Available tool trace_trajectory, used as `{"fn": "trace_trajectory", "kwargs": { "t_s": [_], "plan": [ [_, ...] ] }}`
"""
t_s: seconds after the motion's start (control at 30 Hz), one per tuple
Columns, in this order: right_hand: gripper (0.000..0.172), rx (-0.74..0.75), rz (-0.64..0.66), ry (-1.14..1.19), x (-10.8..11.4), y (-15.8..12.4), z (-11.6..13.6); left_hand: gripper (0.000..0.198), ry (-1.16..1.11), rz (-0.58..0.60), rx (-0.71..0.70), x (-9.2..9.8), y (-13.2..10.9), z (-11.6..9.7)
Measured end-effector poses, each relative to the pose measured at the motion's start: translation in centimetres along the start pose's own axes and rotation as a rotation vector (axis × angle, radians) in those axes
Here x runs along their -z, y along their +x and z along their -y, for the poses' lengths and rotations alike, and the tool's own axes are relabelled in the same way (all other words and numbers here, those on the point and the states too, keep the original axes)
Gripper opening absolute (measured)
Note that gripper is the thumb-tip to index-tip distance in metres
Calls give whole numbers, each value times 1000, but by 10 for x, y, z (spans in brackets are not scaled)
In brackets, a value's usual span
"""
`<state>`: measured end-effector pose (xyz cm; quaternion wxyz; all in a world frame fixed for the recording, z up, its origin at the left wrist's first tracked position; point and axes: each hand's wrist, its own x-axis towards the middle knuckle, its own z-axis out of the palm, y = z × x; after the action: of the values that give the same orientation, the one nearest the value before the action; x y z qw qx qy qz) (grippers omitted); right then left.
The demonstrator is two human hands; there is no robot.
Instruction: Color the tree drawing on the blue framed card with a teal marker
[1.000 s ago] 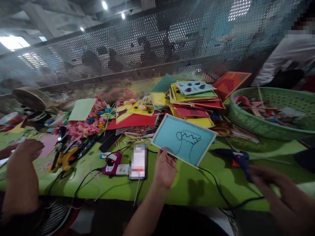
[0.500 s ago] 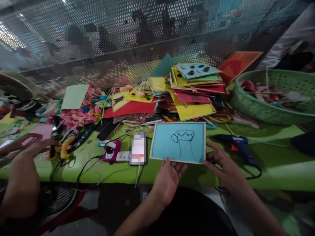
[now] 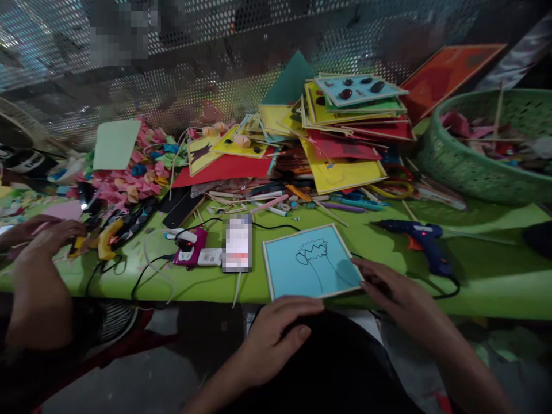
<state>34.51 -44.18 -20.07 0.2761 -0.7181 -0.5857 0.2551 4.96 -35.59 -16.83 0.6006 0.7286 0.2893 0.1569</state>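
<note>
A blue framed card [image 3: 284, 264] with a black line drawing lies tilted at the front of the green table. My right hand [image 3: 399, 290] pinches the card's right corner between thumb and fingers. At the near edge, my left hand [image 3: 276, 333] has its fingers stretched out and its thumb apart, with nothing in it. Its fingertips overlap the card's lower edge; whether they touch it I cannot tell. To the right of the card lies a blue glue gun [image 3: 425, 238], its cord trailing forward. A phone [image 3: 237, 261] with a lit screen rests left of the card.
Behind the card are scattered sticks and pens, with a stack of framed cards [image 3: 362, 118] above them. A green basket [image 3: 474, 175] stands right. A purple power strip [image 3: 190, 250], cables, yellow-handled tool [image 3: 110, 238] and pink paper pieces lie left, near another person's hands [image 3: 47, 236].
The card has come down to the table and turned askew. My left hand has let go of its lower edge and moved slightly toward me; my right hand keeps hold. The camera view has shifted.
</note>
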Motion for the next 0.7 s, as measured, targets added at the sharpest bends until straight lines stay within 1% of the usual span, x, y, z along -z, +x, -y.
{"fn": "trace_trajectory", "kwargs": {
  "t_s": [0.03, 0.1, 0.17, 0.23, 0.37, 0.47, 0.57, 0.7],
  "plan": [
    [41, 25, -11, -37, 0, 0, 0, 39, 155, -45, -58, -1, 3, 2],
    [40, 45, -31, -99, 1, 0, -1, 56, 419, -65, -125, -6, 10, 9],
    [41, 37, -36, -138, 2, 1, -3, 67, 596, -27, -104, -11, 16, 19],
    [41, 33, -39, -167, 2, 3, -7, 69, 705, 14, -94, -14, 19, 28],
    [43, 61, -58, -209, 2, 7, -14, 63, 820, 37, -133, -9, 14, 36],
    [45, 70, -64, -245, 3, 12, -19, 68, 870, 101, -138, -1, 8, 37],
    [44, 80, -80, -282, 3, 19, -22, 72, 870, 159, -137, 6, 3, 36],
    [44, 86, -136, -343, 5, 31, -27, 72, 813, 163, -146, 9, 1, 35]
  ]
}}
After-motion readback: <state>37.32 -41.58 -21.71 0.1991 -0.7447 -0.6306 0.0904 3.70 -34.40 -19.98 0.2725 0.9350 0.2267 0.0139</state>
